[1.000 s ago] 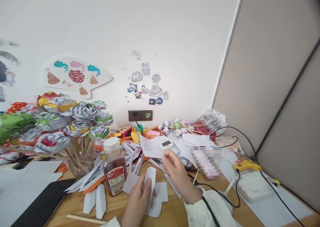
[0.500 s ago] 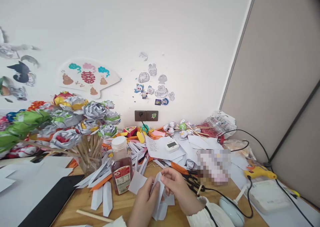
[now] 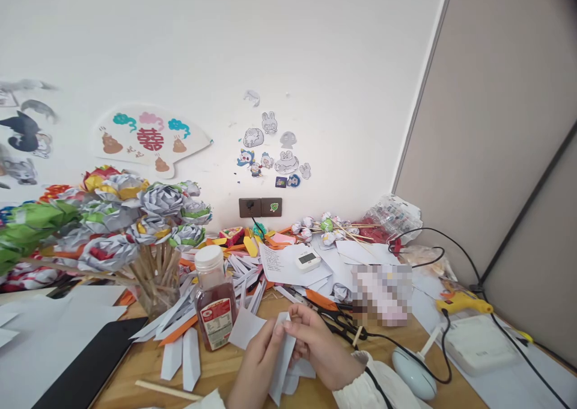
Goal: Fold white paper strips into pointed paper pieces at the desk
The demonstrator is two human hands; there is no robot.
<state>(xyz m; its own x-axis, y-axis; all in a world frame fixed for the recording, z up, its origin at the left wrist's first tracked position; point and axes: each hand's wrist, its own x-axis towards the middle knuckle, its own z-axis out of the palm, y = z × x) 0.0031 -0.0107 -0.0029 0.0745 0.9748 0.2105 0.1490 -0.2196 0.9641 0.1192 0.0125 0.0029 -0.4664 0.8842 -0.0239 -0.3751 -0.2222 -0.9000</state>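
Both hands [image 3: 288, 352] pinch 1 folded white paper strip [image 3: 283, 361].

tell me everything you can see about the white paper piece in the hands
The paper piece is a narrow white strip, plain and unprinted, apparently folded lengthwise. It stands nearly upright, tilted slightly, its lower end pointed and hanging just above the wooden table. The left hand grips it from the left side and the right hand pinches its top edge. More white pieces lie behind and under it.

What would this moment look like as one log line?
left hand: holds white paper strip | right hand: pinches strip top | bottle: upright, left of hands
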